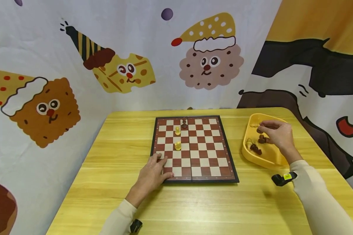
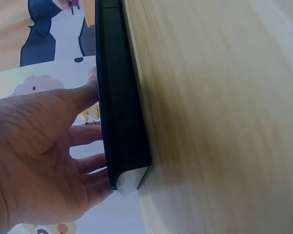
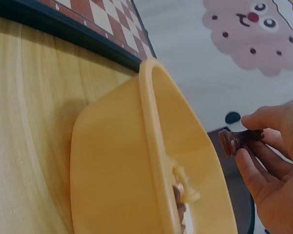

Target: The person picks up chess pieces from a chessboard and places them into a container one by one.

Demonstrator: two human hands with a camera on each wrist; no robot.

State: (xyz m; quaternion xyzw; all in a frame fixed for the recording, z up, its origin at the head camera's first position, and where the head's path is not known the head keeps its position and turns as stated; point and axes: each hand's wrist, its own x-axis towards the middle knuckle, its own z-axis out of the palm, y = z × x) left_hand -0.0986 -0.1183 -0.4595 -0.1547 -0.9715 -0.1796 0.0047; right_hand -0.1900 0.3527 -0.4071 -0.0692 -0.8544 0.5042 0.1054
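Note:
My right hand (image 1: 277,135) is over the yellow tray (image 1: 260,162) and pinches a brown chess piece (image 3: 234,141) between thumb and fingers, its base sticking out. Below it in the tray lie several brown and cream pieces. At the near left corner of the chessboard (image 1: 206,153) rests my left hand (image 1: 151,171), its fingers spread loosely on the board; the left wrist view shows them along the dark board edge (image 2: 119,97). Standing on the board are a brown piece (image 1: 184,124) near the far edge and two cream pieces, one (image 1: 177,131) just nearer and another (image 1: 177,146) nearer still.
The board and tray sit on a wood-grain table (image 1: 120,140), with a gap between them. Behind the table hangs a white curtain (image 1: 164,94) printed with cartoon snacks. A small black device (image 1: 283,179) is strapped to the right wrist.

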